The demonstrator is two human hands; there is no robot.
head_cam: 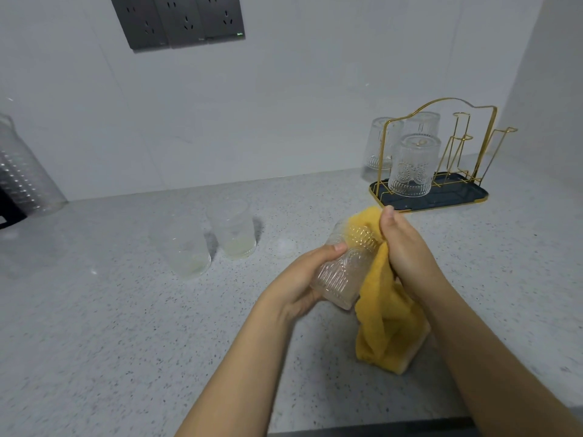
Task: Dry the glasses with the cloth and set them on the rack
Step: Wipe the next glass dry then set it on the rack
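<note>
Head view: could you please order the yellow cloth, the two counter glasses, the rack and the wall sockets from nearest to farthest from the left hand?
1. Yellow cloth, just right of the left hand.
2. Counter glasses, left, side by side; too close to rank.
3. Rack, far right.
4. Wall sockets, upper left.
</note>
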